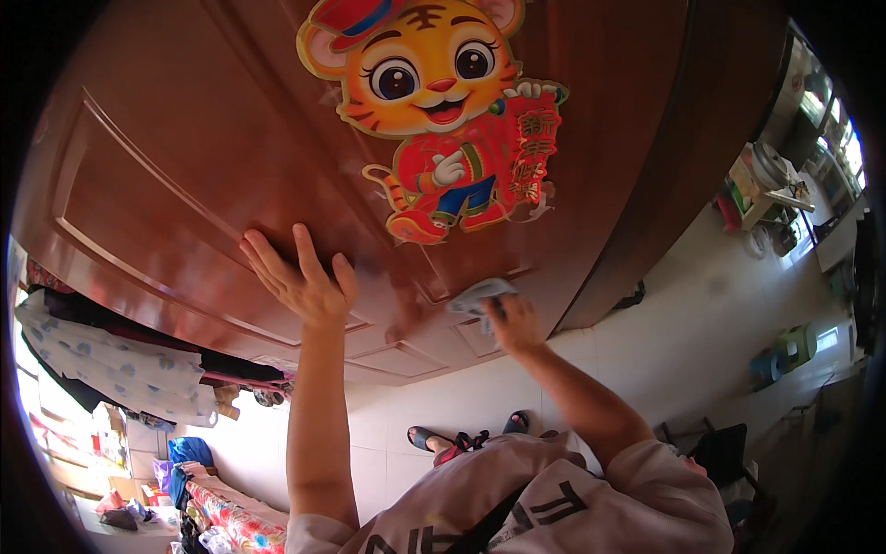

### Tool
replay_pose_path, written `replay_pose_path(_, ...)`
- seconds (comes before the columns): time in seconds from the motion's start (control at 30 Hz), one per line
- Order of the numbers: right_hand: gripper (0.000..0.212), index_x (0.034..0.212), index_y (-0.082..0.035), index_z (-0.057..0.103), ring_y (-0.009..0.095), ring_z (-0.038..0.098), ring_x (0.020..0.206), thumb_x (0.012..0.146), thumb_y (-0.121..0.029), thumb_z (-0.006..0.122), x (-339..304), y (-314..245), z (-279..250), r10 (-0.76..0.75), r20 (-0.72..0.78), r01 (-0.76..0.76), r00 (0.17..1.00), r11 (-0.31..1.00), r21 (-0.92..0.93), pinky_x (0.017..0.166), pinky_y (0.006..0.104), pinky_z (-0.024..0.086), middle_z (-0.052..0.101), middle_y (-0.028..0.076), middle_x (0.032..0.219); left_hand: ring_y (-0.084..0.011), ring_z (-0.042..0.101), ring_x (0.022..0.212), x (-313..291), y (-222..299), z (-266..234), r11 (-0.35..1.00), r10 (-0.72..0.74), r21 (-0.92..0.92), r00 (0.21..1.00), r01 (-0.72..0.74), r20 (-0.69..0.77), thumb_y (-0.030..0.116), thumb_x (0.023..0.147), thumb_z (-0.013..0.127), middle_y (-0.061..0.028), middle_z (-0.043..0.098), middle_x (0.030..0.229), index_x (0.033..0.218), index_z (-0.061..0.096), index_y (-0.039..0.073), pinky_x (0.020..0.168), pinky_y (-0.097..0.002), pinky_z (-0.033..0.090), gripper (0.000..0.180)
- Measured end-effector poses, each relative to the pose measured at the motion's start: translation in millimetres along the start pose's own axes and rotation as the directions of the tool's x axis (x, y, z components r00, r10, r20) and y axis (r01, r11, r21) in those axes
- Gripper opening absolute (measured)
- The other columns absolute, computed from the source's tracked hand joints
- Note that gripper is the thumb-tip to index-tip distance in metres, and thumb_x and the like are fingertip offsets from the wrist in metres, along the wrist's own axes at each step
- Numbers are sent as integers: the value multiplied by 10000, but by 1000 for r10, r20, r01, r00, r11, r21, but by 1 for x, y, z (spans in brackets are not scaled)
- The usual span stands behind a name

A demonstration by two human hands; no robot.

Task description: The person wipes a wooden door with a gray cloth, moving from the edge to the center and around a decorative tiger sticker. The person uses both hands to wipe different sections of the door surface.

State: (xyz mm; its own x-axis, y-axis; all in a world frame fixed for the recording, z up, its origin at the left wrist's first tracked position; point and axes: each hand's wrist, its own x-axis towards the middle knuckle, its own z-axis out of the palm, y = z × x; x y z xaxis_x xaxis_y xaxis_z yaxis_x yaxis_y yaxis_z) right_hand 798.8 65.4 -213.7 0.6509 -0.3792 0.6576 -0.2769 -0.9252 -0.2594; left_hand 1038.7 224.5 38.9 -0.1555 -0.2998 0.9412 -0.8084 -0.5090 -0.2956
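Observation:
A brown panelled door point(212, 148) fills the upper part of the head view, its surface glossy. My left hand point(309, 282) lies against it with fingers spread, holding nothing. To the right and lower on the door, my right hand point(517, 321) grips a pale grey-blue cloth point(482, 294) that touches the panel moulding. Part of the cloth bunches out past my fingers. Above both hands, a tiger cartoon sticker point(443, 111) in red, orange and blue is stuck to the door, with torn clear tape around its edges.
Clothes point(120, 355) hang at the left, above a floral-covered piece of furniture point(231, 512). Pale floor tiles point(388, 415) lie under my sandalled feet point(429, 439). A dark chair point(720, 452) stands behind me to the right, and a green container point(794, 349) sits farther right.

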Motion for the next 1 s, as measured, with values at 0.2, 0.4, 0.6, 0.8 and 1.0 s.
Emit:
replay_pose_path(0.2, 469, 1268, -118, 661, 351, 580, 962, 803, -124, 724, 34, 25, -40, 140, -338, -158, 931, 987, -26, 736, 474, 509, 565, 155, 1149, -549, 235, 1485, 1, 5, 2, 1000, -11, -15, 1000, 11, 2, 346, 1026, 449, -363, 207, 1614, 1501, 456, 17, 1197, -632, 225, 578)
replay_pose_path(0.4, 468, 1295, -186, 679, 322, 571, 956, 829, -164, 718, 78, -66, -28, -123, -223, 160, 967, 975, 156, 791, 476, 473, 575, 110, 1086, -549, 237, 1484, 3, 2, 0, 1000, -5, -4, 1000, 5, 13, 342, 1025, 452, -359, 203, 1617, 1522, 430, 45, 1194, -638, 228, 580)
replay_pose_path(0.6, 467, 1251, -248, 720, 291, 551, 965, 798, -136, 696, 88, -13, -76, -42, -304, 43, 952, 999, -2, 837, 463, 440, 568, 82, 1063, -550, 238, 1483, 2, 3, -1, 1000, -3, 4, 1000, 3, 18, 334, 1020, 464, -358, 195, 1620, 1522, 425, 48, 1194, -644, 228, 580)
replay_pose_path(0.8, 459, 1189, -128, 712, 331, 530, 1029, 733, -138, 764, 104, 36, -101, 149, -621, -239, 769, 969, -63, 830, 494, 454, 517, 148, 1147, -576, 262, 1461, 2, 4, -1, 1000, -22, 7, 1000, 22, 5, 376, 1016, 458, -362, 220, 1609, 1496, 472, 55, 1172, -654, 264, 578)
replay_pose_path(1.0, 471, 1232, -105, 674, 388, 495, 1125, 772, -167, 756, 76, 31, -77, 71, -451, -132, 890, 986, -106, 939, 520, 443, 473, 203, 1226, -542, 236, 1488, 7, 9, -12, 999, -35, -18, 998, 36, 56, 251, 980, 511, -351, 201, 1622, 1514, 433, 50, 1200, -638, 223, 576)
